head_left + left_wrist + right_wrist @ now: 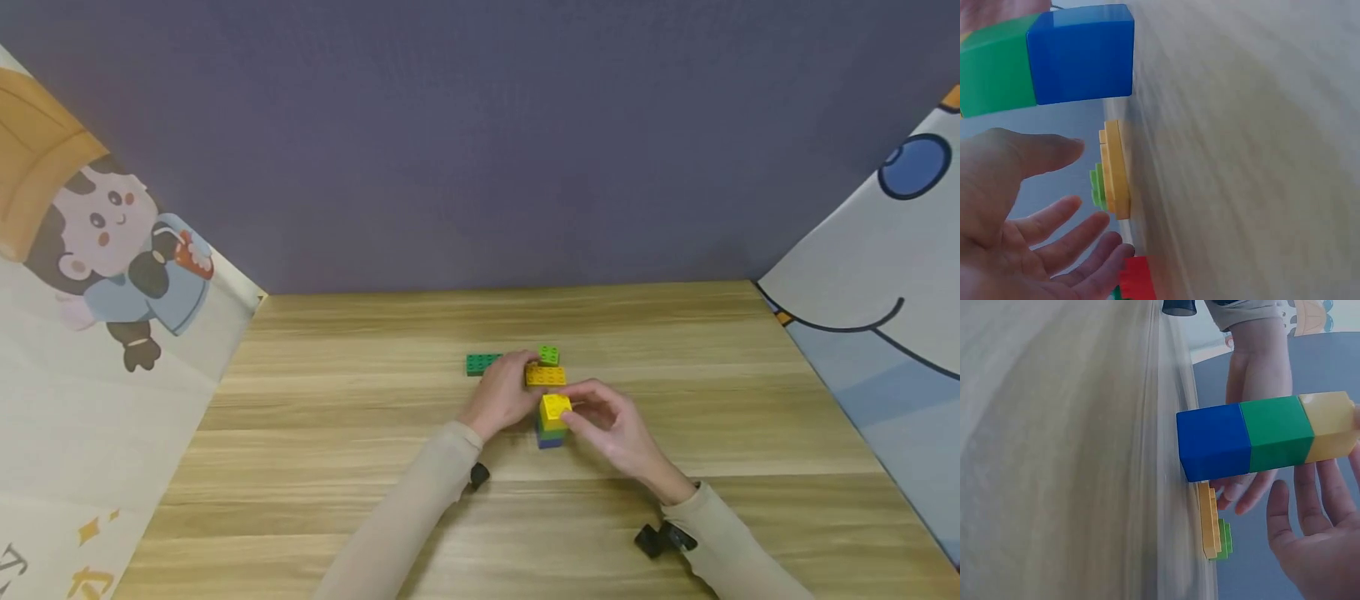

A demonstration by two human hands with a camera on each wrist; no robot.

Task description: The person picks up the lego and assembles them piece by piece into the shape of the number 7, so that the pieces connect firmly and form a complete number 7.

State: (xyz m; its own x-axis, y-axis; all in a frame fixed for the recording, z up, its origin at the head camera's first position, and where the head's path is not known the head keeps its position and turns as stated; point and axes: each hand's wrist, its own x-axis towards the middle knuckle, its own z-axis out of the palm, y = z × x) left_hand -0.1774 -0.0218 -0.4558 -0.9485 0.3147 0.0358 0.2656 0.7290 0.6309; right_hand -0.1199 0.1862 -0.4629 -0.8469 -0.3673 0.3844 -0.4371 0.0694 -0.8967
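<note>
My right hand (pixel 618 429) pinches the yellow block (pixel 556 412) at the top of a small tower. Under that block come a green block (pixel 1277 434) and, lowest, a blue block (pixel 1215 440). The tower is upright, its base at or close to the tabletop. My left hand (pixel 506 396) is just left of the tower, its fingers loosely bent and holding nothing in the left wrist view. Beyond its thumb lies a flat orange-yellow brick (pixel 546 376), with a light green brick (pixel 549 356) behind it.
A dark green brick (pixel 482 364) lies left of my left hand, which partly covers it. A red brick (pixel 1137 278) shows below the fingers in the left wrist view. The wooden table (pixel 337 375) ends at a dark back wall (pixel 480 150).
</note>
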